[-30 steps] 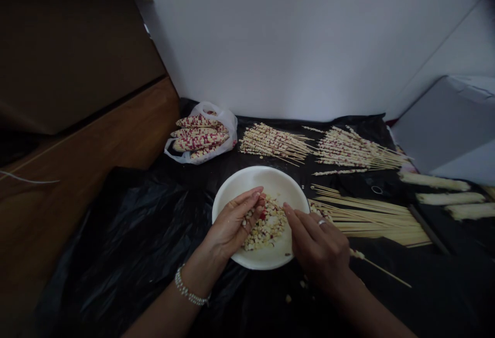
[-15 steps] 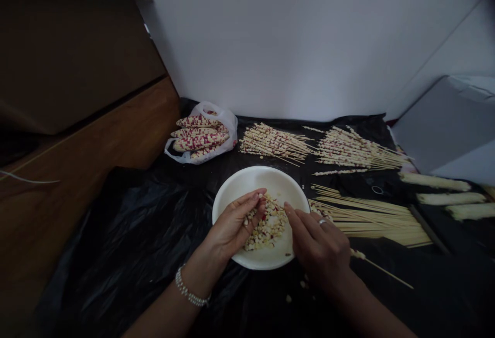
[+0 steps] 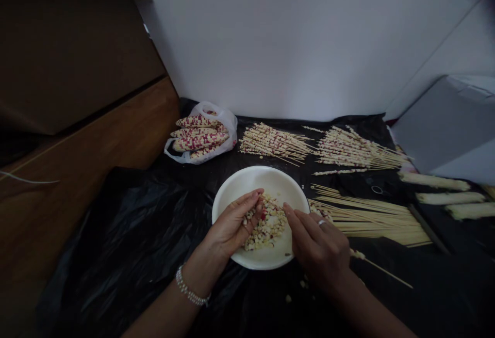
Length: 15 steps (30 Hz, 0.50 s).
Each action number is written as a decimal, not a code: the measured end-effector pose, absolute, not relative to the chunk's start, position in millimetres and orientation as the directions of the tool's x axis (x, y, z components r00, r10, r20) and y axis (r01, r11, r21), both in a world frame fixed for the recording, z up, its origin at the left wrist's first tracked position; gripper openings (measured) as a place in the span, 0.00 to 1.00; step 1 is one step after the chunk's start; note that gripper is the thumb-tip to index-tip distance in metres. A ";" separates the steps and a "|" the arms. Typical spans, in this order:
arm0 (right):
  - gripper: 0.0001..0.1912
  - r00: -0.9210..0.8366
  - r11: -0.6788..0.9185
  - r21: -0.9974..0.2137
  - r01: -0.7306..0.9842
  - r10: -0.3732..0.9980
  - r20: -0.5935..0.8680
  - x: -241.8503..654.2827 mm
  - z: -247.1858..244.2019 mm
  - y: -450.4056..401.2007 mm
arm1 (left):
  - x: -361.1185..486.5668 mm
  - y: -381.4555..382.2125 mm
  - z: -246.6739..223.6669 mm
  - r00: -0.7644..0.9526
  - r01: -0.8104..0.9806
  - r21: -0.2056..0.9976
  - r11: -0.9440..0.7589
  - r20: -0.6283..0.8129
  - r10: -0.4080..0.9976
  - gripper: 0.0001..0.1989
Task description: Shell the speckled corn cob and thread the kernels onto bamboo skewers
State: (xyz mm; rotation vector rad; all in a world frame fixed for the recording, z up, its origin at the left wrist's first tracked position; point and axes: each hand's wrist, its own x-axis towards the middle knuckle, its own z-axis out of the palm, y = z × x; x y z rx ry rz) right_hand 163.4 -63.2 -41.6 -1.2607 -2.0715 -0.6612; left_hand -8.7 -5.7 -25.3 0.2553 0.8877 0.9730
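Observation:
A white bowl (image 3: 234,184) holds loose corn kernels (image 3: 267,232), pale with some dark red ones. Over its left side, my left hand (image 3: 234,224) pinches a corn kernel between thumb and fingertips; the fingers partly hide it. My right hand (image 3: 320,242), with a ring on one finger, is closed above the bowl's right rim. It grips a thin bamboo skewer whose other end runs to my left fingertips; most of it is hard to make out against the kernels. Behind my right hand, a skewer with kernels on it (image 3: 358,254) pokes out on the black plastic sheet.
Corn cobs (image 3: 199,139) lie in a white plastic bag (image 3: 228,121) at the back left. Two piles of kernel-threaded skewers (image 3: 273,142) sit behind the bowl. Bare skewers (image 3: 371,216) and stripped cobs (image 3: 450,198) lie to the right. A white wall (image 3: 278,44) stands behind.
My left fingertips have shifted very slightly left and down. Both hands otherwise keep their places over the bowl.

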 end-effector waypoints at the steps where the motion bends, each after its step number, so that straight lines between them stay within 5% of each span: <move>1: 0.23 -0.350 0.420 0.092 0.903 0.592 0.726 163.1 -41.4 -63.3 | -8.6 -5.6 -25.4 0.253 -0.603 0.565 0.563 -0.534 0.807 0.06; 15: 0.20 -0.351 0.400 0.118 0.909 0.582 0.734 159.6 -41.5 -66.1 | -7.0 -6.9 -25.3 0.267 -0.545 0.626 0.558 -0.500 0.823 0.07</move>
